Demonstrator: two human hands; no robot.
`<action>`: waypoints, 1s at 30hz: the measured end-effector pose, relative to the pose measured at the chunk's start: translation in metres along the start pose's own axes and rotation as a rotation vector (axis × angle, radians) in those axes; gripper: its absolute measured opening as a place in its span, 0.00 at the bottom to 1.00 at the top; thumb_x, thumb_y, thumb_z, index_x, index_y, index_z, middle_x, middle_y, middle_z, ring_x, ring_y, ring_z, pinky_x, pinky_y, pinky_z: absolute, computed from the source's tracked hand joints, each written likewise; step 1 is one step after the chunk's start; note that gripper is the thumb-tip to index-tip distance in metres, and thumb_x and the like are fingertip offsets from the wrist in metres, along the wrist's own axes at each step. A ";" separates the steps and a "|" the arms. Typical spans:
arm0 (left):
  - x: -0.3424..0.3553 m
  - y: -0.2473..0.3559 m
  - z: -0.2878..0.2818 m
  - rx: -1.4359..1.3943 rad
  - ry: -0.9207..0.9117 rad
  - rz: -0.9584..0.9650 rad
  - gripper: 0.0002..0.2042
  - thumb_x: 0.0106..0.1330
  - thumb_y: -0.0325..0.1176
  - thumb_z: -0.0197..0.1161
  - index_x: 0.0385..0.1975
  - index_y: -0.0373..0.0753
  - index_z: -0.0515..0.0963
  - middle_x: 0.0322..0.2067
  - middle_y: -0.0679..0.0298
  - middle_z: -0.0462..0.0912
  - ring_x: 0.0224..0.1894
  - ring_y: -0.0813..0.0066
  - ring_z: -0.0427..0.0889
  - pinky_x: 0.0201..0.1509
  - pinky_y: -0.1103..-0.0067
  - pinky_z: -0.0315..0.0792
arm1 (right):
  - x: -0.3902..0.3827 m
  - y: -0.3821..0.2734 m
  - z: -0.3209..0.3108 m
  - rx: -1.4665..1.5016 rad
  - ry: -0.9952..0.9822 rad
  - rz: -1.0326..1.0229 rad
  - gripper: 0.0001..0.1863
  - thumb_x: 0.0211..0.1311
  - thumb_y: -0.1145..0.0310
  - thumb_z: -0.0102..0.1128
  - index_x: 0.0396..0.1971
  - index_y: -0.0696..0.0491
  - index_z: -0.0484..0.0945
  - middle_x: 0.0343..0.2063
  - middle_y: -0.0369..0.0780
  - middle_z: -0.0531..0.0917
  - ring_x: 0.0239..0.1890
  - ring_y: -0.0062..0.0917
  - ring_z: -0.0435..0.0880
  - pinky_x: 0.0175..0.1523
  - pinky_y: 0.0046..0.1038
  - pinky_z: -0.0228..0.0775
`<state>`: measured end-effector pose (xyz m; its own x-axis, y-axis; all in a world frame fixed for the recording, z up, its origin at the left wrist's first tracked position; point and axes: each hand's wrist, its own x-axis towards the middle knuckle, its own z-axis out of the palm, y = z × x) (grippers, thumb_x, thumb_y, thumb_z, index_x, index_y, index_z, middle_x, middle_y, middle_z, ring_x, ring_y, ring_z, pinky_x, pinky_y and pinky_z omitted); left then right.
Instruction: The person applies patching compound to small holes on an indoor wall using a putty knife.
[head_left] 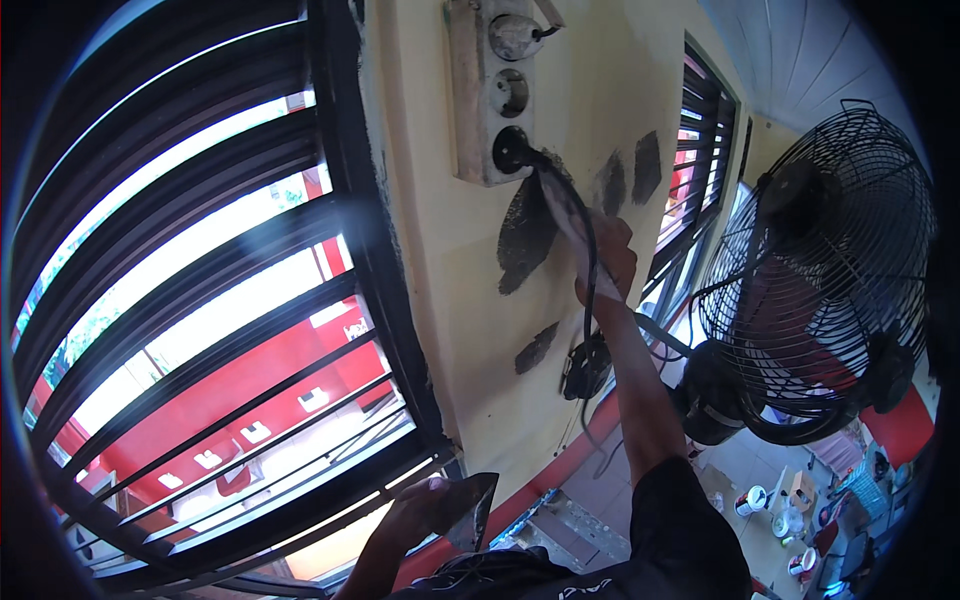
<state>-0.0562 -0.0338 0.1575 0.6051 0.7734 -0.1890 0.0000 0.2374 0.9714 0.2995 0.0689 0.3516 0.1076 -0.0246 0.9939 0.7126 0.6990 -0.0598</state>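
My right hand [612, 262] is raised against the cream wall [450, 250], its fingers closed round a pale, flat, elongated piece [567, 212] whose kind I cannot make out. A black power cable [590, 235] passes in front of that hand, up to a black plug [512, 150] in the lowest socket of a grimy white socket strip [465, 100]. Dark grey patches [527, 235] mark the wall around the hand. Low down, my left hand [420, 510] grips a dark, flat, scraper-like blade [468, 508] with a pointed corner, held apart from the wall.
A black caged fan [820, 270] juts out at the right, close to my right arm. Dark window slats [180, 245] fill the left side. A black box-like fitting [586, 368] with hanging wires sits below my right hand. Tubs and clutter [790, 515] lie on the floor.
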 end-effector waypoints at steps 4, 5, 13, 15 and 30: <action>-0.012 0.005 -0.004 0.282 0.049 0.194 0.17 0.70 0.43 0.46 0.37 0.34 0.74 0.29 0.63 0.76 0.31 0.78 0.75 0.34 0.79 0.69 | -0.040 -0.002 -0.005 -0.454 -0.473 -0.112 0.17 0.52 0.60 0.52 0.39 0.51 0.81 0.43 0.39 0.81 0.50 0.28 0.77 0.57 0.31 0.49; -0.013 0.006 -0.006 0.577 0.059 0.369 0.17 0.70 0.43 0.46 0.36 0.33 0.74 0.29 0.62 0.76 0.32 0.76 0.76 0.35 0.78 0.70 | -0.054 -0.001 -0.010 -0.277 -0.492 -0.103 0.17 0.52 0.59 0.53 0.39 0.51 0.81 0.43 0.39 0.82 0.50 0.29 0.77 0.58 0.30 0.48; 0.007 -0.007 -0.007 -0.011 -0.023 -0.032 0.14 0.69 0.40 0.48 0.39 0.35 0.73 0.30 0.62 0.76 0.32 0.75 0.76 0.33 0.80 0.70 | -0.064 -0.013 -0.025 0.725 -0.115 0.297 0.16 0.47 0.60 0.61 0.35 0.51 0.82 0.38 0.39 0.83 0.47 0.30 0.80 0.51 0.32 0.59; 0.009 -0.017 -0.013 0.137 0.015 0.054 0.13 0.69 0.39 0.47 0.39 0.34 0.73 0.31 0.62 0.75 0.32 0.76 0.76 0.32 0.80 0.70 | -0.013 -0.064 -0.019 -0.218 -0.288 0.408 0.16 0.46 0.61 0.61 0.36 0.50 0.82 0.39 0.39 0.83 0.46 0.29 0.81 0.51 0.31 0.58; -0.003 0.017 0.011 -0.260 0.010 -0.114 0.15 0.68 0.41 0.49 0.38 0.35 0.74 0.29 0.68 0.73 0.29 0.83 0.70 0.32 0.84 0.64 | -0.028 -0.043 -0.031 -0.543 -0.406 0.025 0.20 0.36 0.71 0.59 0.37 0.47 0.80 0.35 0.35 0.83 0.40 0.22 0.81 0.53 0.30 0.57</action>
<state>-0.0492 -0.0385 0.1757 0.6054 0.7382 -0.2975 -0.1374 0.4651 0.8745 0.2877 0.0174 0.3230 -0.0644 0.3320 0.9411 0.9719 0.2346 -0.0163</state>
